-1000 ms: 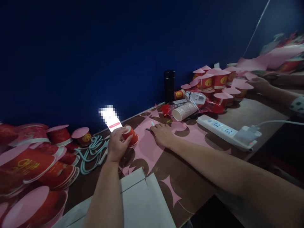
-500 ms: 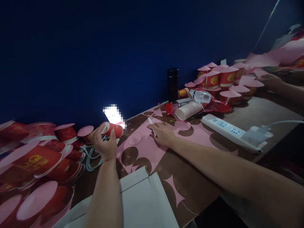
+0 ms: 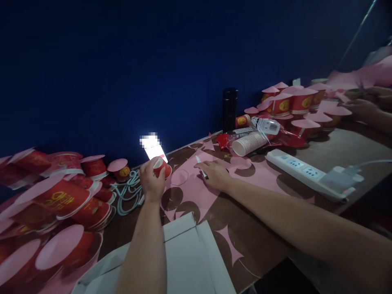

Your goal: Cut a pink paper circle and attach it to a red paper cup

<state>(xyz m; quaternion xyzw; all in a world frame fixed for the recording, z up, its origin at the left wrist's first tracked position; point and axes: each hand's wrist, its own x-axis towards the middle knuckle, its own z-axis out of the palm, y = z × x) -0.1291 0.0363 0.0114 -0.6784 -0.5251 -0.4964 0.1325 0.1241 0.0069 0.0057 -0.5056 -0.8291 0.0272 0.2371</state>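
One red cup [image 3: 167, 171] and one pen [image 3: 201, 167], both in hand

My left hand [image 3: 152, 180] is gripping the red cup, thumb on one side and fingers curling round the other, just left of a thin circle [image 3: 179, 185] that is showing on the pink sheet [image 3: 196, 194]. I cannot tell whether the cup's lower edge is touching the table [image 3: 260, 234]. My right hand [image 3: 214, 174] is lying palm down on the same sheet, its fingers closing round the pen — one end is sticking up past my knuckles, slanting toward the blue wall [image 3: 122, 73].

Right behind the cup a phone [image 3: 157, 153] is glowing, part of its screen blurred. A pale blue cord [image 3: 128, 192] is coiling beside my left wrist, and farther left many red cups [image 3: 65, 199] with pink discs are crowding together. A white box [image 3: 196, 261] is lying in front of me, under my left forearm.

Beyond my right hand a stack of paper cups [image 3: 249, 143] is lying on its side, with a black flask [image 3: 230, 110] standing behind it. A power strip [image 3: 295, 166] is resting nearer — a plug [image 3: 339, 179] is sitting in its end. At far right another person's hand [image 3: 359, 110] is working beside more topped cups [image 3: 281, 107].
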